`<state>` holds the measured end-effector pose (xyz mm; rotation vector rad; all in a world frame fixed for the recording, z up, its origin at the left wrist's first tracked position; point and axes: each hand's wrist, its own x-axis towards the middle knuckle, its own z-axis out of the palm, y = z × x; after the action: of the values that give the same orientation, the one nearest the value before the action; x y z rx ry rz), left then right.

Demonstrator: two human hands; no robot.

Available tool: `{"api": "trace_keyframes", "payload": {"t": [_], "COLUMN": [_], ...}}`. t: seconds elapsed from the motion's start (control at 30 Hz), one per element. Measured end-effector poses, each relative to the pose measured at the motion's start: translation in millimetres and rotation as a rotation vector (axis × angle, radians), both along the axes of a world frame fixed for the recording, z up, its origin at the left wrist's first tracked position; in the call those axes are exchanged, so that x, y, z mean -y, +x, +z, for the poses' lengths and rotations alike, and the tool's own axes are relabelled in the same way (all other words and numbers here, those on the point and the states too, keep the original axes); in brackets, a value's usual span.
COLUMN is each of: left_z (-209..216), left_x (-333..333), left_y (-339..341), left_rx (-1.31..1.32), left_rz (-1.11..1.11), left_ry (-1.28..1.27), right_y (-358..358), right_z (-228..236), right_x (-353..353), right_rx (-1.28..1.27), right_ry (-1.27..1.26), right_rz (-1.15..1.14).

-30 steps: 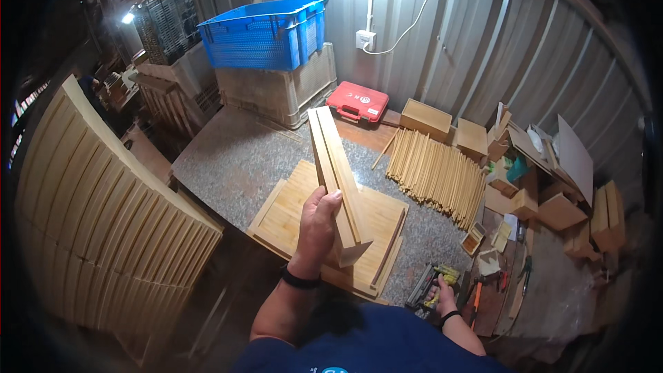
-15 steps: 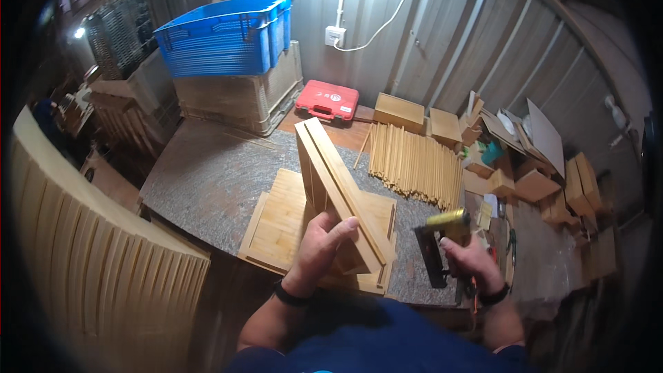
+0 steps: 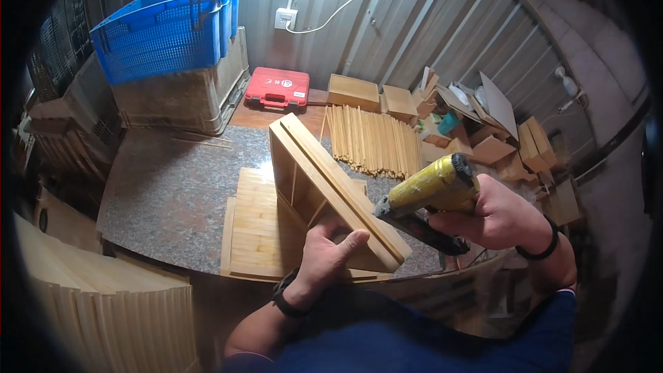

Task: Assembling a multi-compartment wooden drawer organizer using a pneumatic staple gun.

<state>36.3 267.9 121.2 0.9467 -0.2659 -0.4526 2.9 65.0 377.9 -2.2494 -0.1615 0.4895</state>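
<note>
My left hand point(image 3: 330, 252) grips the near end of a long wooden frame point(image 3: 324, 183) made of light slats, tilted up on its edge over a flat slatted wooden panel point(image 3: 257, 231). My right hand point(image 3: 498, 215) holds a yellow nail gun point(image 3: 429, 190) whose black nose touches the frame's right side near its lower end. The panel lies on a speckled stone table point(image 3: 169, 197).
A pile of thin wooden sticks point(image 3: 373, 141) lies at the table's far right. Behind are a blue plastic crate point(image 3: 169, 27) on a grey crate, a red tool case point(image 3: 277, 88) and wooden boxes point(image 3: 483, 131). Stacked slatted panels point(image 3: 103, 304) stand at the lower left.
My right hand rose from the table's right edge with the nail gun and brought it against the frame. The frame tilted closer to me in my left hand.
</note>
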Motion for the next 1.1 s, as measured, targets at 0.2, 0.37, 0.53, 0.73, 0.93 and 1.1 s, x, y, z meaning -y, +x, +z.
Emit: {"api": "trace_keyframes", "payload": {"t": [0.2, 0.37, 0.53, 0.73, 0.93, 1.1], "left_z": [14, 11, 14, 10, 6, 11], "left_x": [0, 6, 10, 14, 17, 15], "left_y": [4, 7, 12, 13, 14, 15], "left_rx": [0.010, 0.023, 0.057, 0.085, 0.080, 0.075], "left_rz": [-0.001, 0.026, 0.023, 0.031, 0.034, 0.029], "left_ry": [0.023, 0.034, 0.102, 0.111, 0.102, 0.099], "right_y": [9, 14, 15, 13, 15, 13], "right_z": [4, 2, 6, 9, 8, 2], "right_x": [-19, -21, -20, -23, -23, -19], "right_rx": [-0.031, -0.067, -0.144, -0.183, -0.188, -0.151], "right_ry": [-0.170, -0.154, -0.165, -0.204, -0.211, -0.190], "right_rz": [-0.017, -0.084, -0.129, -0.207, -0.197, -0.175]}}
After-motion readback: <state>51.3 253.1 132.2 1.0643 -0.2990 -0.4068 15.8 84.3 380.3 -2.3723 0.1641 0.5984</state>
